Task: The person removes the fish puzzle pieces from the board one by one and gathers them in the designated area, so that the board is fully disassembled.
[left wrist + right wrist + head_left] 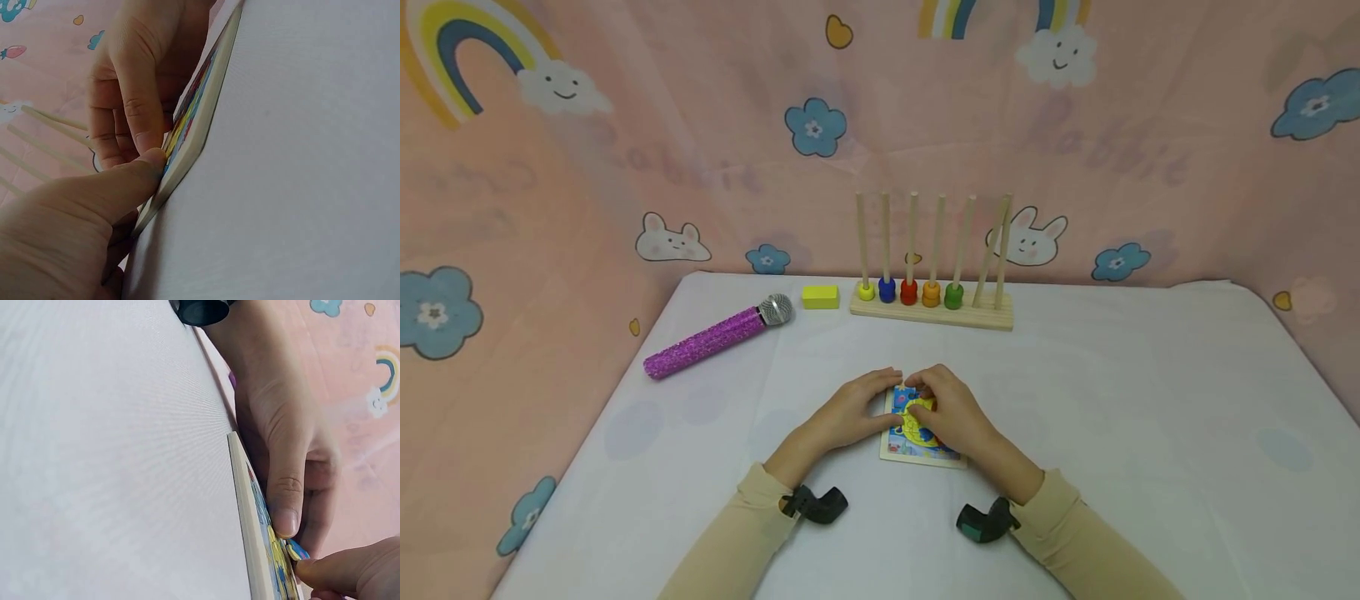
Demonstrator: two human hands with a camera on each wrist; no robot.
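A small wooden jigsaw board [921,458] with a blue and yellow picture lies flat on the white table, between the two hands. My left hand [850,408] rests at its left side, fingers extended toward the top corner and thumb laid over the edge onto the picture. Over the upper right part, my right hand [951,412] bends its fingers down. Between its thumb and fingers it pinches a blue and yellow puzzle piece [296,550], seen slightly raised from the board in the right wrist view. Part of the picture is hidden under the right hand.
Behind the board stands a wooden peg stand [932,315] with coloured beads on several upright rods. To its left are a yellow block [821,297] and a purple glittery microphone [707,342]. A pink patterned cloth [730,125] hangs behind the table.
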